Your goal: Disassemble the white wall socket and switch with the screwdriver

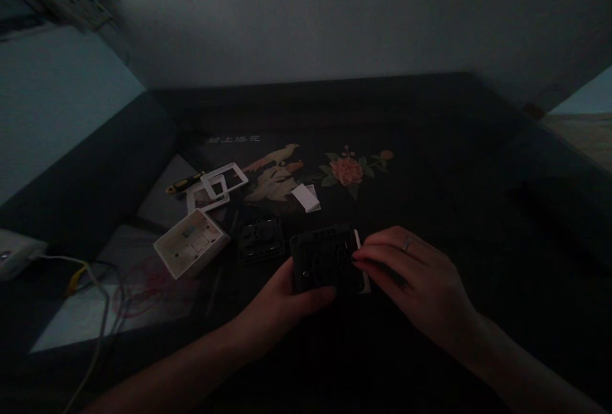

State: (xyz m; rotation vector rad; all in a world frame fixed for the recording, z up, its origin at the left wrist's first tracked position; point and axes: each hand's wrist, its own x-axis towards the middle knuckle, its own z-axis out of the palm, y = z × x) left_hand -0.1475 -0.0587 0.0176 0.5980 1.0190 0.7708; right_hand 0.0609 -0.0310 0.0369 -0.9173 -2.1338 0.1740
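My left hand (282, 305) grips a black wall switch module (325, 258) by its left and lower edge, thumb across the front. A white strip shows along the module's right side. The fingers of my right hand (411, 273), a ring on one of them, are pinched together at that right side; what they hold, if anything, is too dark and small to make out. Left of the held module lies a second black module (261, 238). Just behind it on the table are white rectangular plates (306, 198), one overlapping another.
An open white mounting box (191, 245) lies at the left, with two white frames (224, 179) and a yellow-black screwdriver (185, 182) behind it. A white cable (102, 312) runs from a white adapter (19, 253). The dark tabletop (430, 165) carries a bird-and-flower picture; a wall stands behind.
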